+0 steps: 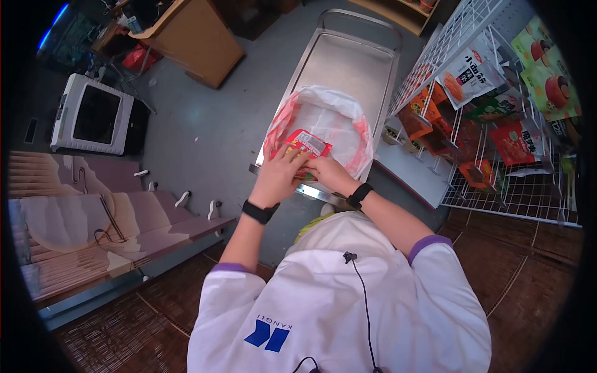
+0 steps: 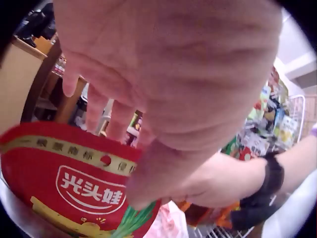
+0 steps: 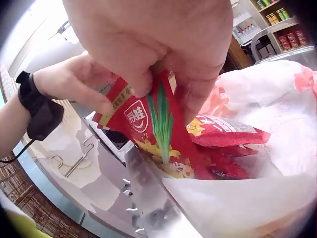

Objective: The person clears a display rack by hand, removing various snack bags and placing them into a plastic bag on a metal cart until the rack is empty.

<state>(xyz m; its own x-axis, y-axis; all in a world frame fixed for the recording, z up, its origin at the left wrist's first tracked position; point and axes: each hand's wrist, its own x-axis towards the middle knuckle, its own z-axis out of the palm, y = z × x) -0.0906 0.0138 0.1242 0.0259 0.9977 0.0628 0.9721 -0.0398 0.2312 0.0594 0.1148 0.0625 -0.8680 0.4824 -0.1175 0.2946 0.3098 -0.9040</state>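
A red snack packet (image 3: 143,134) with green spring onion leaves printed on it stands at the near side of a white and pink plastic bag (image 1: 357,127). My left hand (image 1: 283,171) holds its top corner, thumb over the printed front (image 2: 74,173) in the left wrist view. At the opposite top corner, my right hand (image 1: 333,176) pinches the packet between thumb and fingers. More red packets (image 3: 228,134) lie inside the open bag, just behind the held one. The head view shows my hands side by side over the bag's near rim, partly covering the packet.
The bag sits on a metal cart (image 1: 348,59) with a raised handle at the far end. A white wire rack (image 1: 510,208) hung with snack packets stands close on the right. To the left are a patterned bench (image 1: 149,214), a white-framed box (image 1: 93,115) and a wooden desk (image 1: 193,43).
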